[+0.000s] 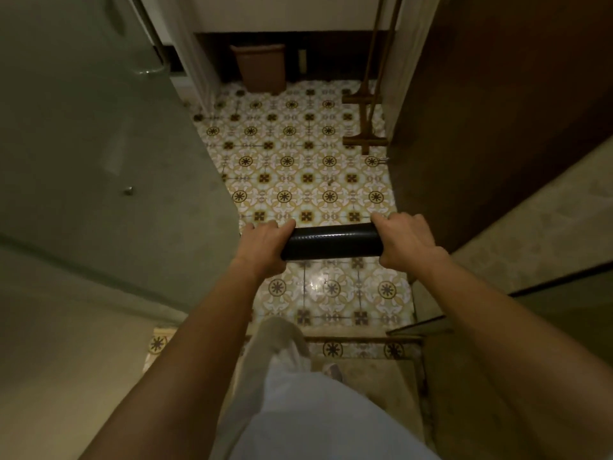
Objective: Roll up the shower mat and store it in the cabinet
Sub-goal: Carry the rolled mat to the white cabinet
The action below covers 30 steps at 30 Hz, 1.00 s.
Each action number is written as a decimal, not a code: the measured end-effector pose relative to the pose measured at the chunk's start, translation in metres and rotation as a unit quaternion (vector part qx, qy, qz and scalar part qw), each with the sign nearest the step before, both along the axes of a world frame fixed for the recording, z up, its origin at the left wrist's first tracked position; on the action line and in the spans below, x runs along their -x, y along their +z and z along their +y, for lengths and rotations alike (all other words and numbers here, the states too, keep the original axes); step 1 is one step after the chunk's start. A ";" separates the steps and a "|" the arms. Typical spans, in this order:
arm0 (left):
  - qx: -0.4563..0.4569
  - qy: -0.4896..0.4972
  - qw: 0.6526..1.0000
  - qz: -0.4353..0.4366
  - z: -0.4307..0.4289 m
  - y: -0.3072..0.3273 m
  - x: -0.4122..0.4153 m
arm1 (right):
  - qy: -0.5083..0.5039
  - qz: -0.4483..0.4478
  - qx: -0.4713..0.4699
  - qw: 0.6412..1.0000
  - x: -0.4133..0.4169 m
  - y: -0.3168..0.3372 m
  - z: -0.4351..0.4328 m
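Observation:
The black shower mat (331, 242) is rolled into a tight horizontal tube, held in the air above the patterned floor tiles. My left hand (262, 249) grips its left end and my right hand (406, 239) grips its right end, fingers curled over the top. Both ends of the roll are hidden under my hands. A dark recess under a white counter (331, 51) lies straight ahead at the far end of the floor; I cannot tell if it is the cabinet.
A glass shower door (109, 144) stands on my left and a dark wooden door (497, 111) on my right, leaving a narrow passage. A brown bin (260, 66) sits at the far end. Wooden-handled tools (365, 117) lean at the far right. A raised threshold (358, 348) lies by my feet.

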<state>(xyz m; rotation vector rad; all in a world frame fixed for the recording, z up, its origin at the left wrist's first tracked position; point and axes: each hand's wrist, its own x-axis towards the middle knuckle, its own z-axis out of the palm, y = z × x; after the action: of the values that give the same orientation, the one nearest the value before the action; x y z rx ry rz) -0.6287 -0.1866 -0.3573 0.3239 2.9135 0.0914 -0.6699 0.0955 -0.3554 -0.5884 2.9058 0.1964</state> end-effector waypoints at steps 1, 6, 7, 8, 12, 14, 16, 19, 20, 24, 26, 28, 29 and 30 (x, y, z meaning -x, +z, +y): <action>0.002 0.000 1.000 0.002 -0.001 0.001 0.009 | -0.002 -0.004 0.003 1.000 0.009 0.001 -0.002; 0.020 -0.004 1.000 0.006 -0.012 0.000 0.064 | -0.010 0.000 0.018 1.000 0.060 -0.003 -0.014; 0.021 -0.004 1.000 0.008 -0.015 0.000 0.076 | -0.013 0.000 0.019 1.000 0.070 -0.003 -0.017; 0.021 -0.006 1.000 0.012 -0.018 -0.002 0.090 | -0.017 0.002 0.021 1.000 0.082 -0.004 -0.020; 0.031 -0.017 0.999 0.024 -0.032 -0.006 0.152 | -0.038 -0.008 0.029 0.999 0.139 -0.006 -0.033; 0.041 -0.019 0.998 0.033 -0.044 -0.013 0.187 | -0.040 -0.007 0.028 0.999 0.175 -0.010 -0.046; 0.038 -0.016 0.999 0.031 -0.059 -0.016 0.221 | -0.045 -0.013 0.027 0.999 0.208 -0.012 -0.060; 0.038 -0.020 0.999 0.027 -0.086 -0.018 0.277 | -0.052 -0.021 0.020 0.998 0.260 -0.013 -0.086; 0.035 -0.019 0.999 0.023 -0.095 -0.018 0.294 | -0.051 -0.026 0.020 0.998 0.278 -0.012 -0.095; 0.035 -0.024 0.999 0.017 -0.126 -0.018 0.353 | -0.056 -0.036 0.033 0.997 0.335 -0.011 -0.127; 0.033 -0.025 0.999 0.021 -0.141 -0.016 0.381 | -0.056 -0.031 0.030 0.997 0.359 -0.011 -0.141; 0.034 -0.020 0.999 0.013 -0.153 -0.014 0.401 | -0.059 -0.031 0.027 0.997 0.378 -0.008 -0.152; 0.034 -0.017 0.999 0.012 -0.158 -0.015 0.412 | -0.056 -0.029 0.026 0.998 0.390 -0.008 -0.157; 0.034 -0.016 0.999 0.013 -0.163 -0.018 0.424 | -0.051 -0.028 0.025 0.998 0.403 -0.008 -0.162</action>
<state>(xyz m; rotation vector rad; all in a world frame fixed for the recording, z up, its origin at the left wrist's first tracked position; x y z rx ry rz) -1.0523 -0.3496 -0.3756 0.3622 2.9287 -0.0162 -1.0728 -0.0665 -0.3632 -0.4439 2.8843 0.0915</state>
